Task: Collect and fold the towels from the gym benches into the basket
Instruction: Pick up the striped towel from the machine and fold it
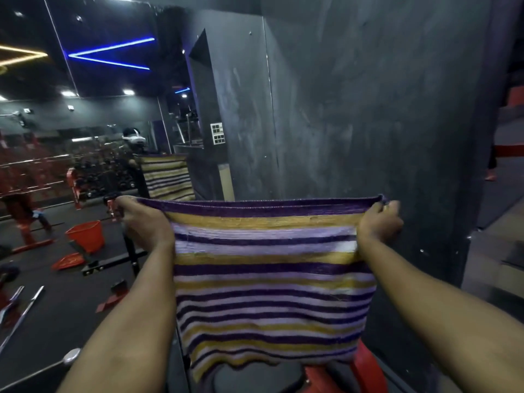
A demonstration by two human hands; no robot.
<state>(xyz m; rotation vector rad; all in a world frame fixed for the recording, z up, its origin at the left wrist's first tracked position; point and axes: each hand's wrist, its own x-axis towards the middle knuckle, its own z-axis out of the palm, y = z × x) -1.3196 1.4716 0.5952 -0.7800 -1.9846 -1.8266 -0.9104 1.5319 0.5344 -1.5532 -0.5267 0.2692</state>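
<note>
- Striped towel (272,282): purple, lilac, white and mustard-yellow bands; held up in the air at arm's length, top edge stretched level between the two hands, the rest hanging freely. The top edge appears doubled over, with two layers visible along it. The lower hem is uneven, dipping lowest at the left corner.
- Left hand (144,222): closed around the towel's upper left corner, fingers curled over the edge, back of the hand toward the camera.
- Right hand (380,219): closed on the upper right corner, cloth pinched between thumb and bent fingers.
- Dark grey wall (368,109): located directly behind the towel, scuffed and matte.
- Wall mirror (85,137): located to the left; the person, the head-worn device and the raised towel are reflected in it, along with blue and yellow ceiling light strips.
- Orange bucket (86,235): seen on the floor at left, well apart from the towel; whether it is real or reflected cannot be told.
- Red equipment frame (365,367): partly visible below the towel's lower right corner; its type cannot be told.
</note>
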